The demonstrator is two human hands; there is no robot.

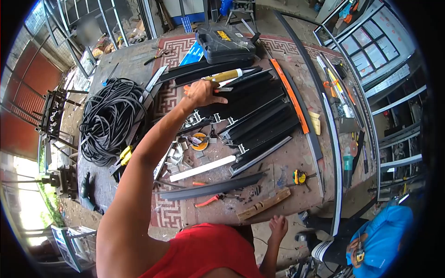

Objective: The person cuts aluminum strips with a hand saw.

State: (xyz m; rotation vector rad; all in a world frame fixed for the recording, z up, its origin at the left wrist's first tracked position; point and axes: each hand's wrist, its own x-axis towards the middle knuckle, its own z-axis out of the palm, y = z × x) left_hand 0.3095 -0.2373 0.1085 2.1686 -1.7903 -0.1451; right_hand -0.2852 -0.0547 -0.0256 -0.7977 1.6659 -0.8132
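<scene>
My left hand (200, 94) reaches far over the workbench, its fingers curled round an orange-handled tool (187, 88) and its thumb sticking out. The tool's kind is mostly hidden by the hand. Just beyond lies a yellow sealant tube (225, 75) with a white end. Beneath and right of the hand are black profile strips (250, 99) laid side by side. Low beside my body, off the bench edge, my right hand (278, 227) is loosely closed, with nothing visible in it.
A coil of black rubber strip (113, 118) lies left, a black tool case (227, 45) at the back. A tape measure (300, 177), red-handled pliers (207, 200) and a wood piece (264, 204) lie near the front. A person in blue (387, 231) holds a drill at lower right.
</scene>
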